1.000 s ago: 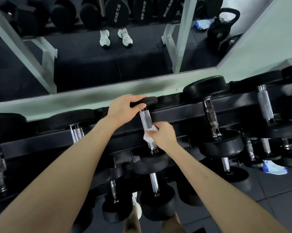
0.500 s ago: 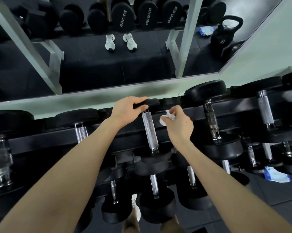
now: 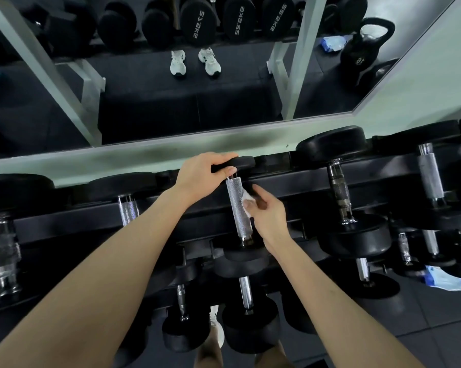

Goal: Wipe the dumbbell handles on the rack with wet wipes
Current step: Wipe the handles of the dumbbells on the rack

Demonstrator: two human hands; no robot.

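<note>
your left hand (image 3: 200, 172) is on the far black head (image 3: 246, 163) of the small dumbbell in the middle of the rack's (image 3: 64, 219) top row. its fingers (image 3: 222, 157) curl over the top of that head and the thumb tucks beneath, so it has a firm hold. your right hand (image 3: 267, 213) pinches a crumpled white wet wipe (image 3: 248, 202) between thumb and fingertips, pressing it against the right side of that dumbbell's knurled silver handle (image 3: 237, 208), on its upper half. the handle runs away from you, leaning slightly left at the far end, with its near head (image 3: 246, 254) just below your right wrist. larger dumbbells (image 3: 354, 235) lie to either side on the same row, with more on the row beneath. a blue packet (image 3: 444, 281) lies on the dark floor at lower right. behind the rack, a mirror (image 3: 224, 107) shows white shoes (image 3: 177, 63) and a kettlebell (image 3: 367, 49).
</note>
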